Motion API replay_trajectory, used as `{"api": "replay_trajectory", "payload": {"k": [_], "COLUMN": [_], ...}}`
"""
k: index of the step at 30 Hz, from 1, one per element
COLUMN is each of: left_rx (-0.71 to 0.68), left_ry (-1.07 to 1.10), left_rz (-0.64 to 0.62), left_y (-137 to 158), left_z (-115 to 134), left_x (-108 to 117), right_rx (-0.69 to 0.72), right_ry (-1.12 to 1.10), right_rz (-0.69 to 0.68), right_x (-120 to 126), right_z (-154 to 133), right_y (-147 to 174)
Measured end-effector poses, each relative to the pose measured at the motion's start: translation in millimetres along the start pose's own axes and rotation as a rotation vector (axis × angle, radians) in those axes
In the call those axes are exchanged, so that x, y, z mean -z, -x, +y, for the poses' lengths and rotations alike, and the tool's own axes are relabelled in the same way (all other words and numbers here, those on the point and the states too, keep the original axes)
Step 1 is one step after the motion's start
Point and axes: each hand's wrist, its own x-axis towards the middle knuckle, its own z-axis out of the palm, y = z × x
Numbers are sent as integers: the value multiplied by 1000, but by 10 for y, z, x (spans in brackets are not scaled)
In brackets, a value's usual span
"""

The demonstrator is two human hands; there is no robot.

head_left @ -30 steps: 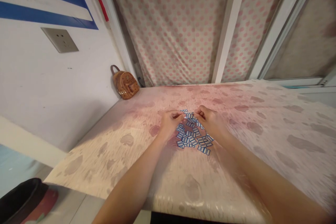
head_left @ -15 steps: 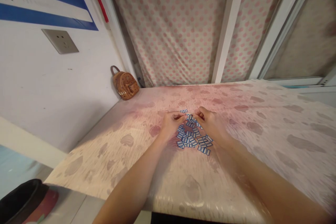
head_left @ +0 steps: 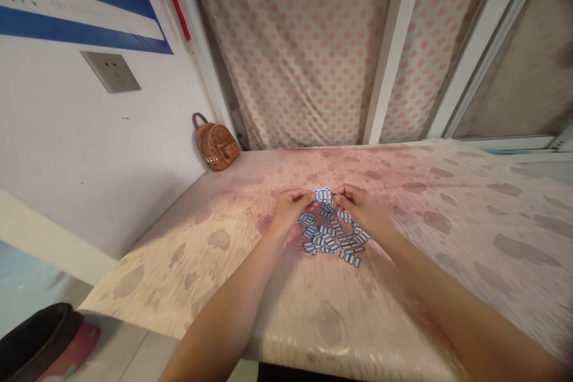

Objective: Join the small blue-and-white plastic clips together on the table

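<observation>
Between my hands is a small strip of blue-and-white labels (head_left: 323,195), raised over the far end of a loose pile. My left hand (head_left: 290,208) pinches its left edge with thumb and forefinger. At the strip's right edge, the fingers of my right hand (head_left: 358,208) are closed in a pinch; the exact contact is too small to see clearly. More blue-edged label strips (head_left: 323,240) lie scattered and overlapping on the table just below and between my hands. Part of the pile is hidden by my right hand.
A patterned cloth (head_left: 329,319) covers the table. At the back left corner, a small brown backpack-shaped bag (head_left: 218,146) leans by the wall. A dotted curtain (head_left: 304,54) hangs behind the table. On the floor at lower left stands a dark-rimmed bin (head_left: 49,340).
The label strip between my hands now faces up more fully. My hands have moved slightly apart, and the view has shifted a little.
</observation>
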Motion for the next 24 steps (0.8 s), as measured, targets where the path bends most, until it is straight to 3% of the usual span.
{"api": "replay_trajectory", "payload": {"k": [4,13,24], "left_rx": [-5,-91,-96], "left_ry": [-6,-176,-129], "left_rz": [29,223,26], "left_y": [-9,-102,9], "left_z": [-19,-92,-24], "left_x": [3,61,-47], "right_rx": [-12,7,7], "right_ry": [29,189,287], "right_rz": [35,160,138], "right_x": [18,199,25], "right_z": [17,-10,-123], "right_y": [2,-13,84]}}
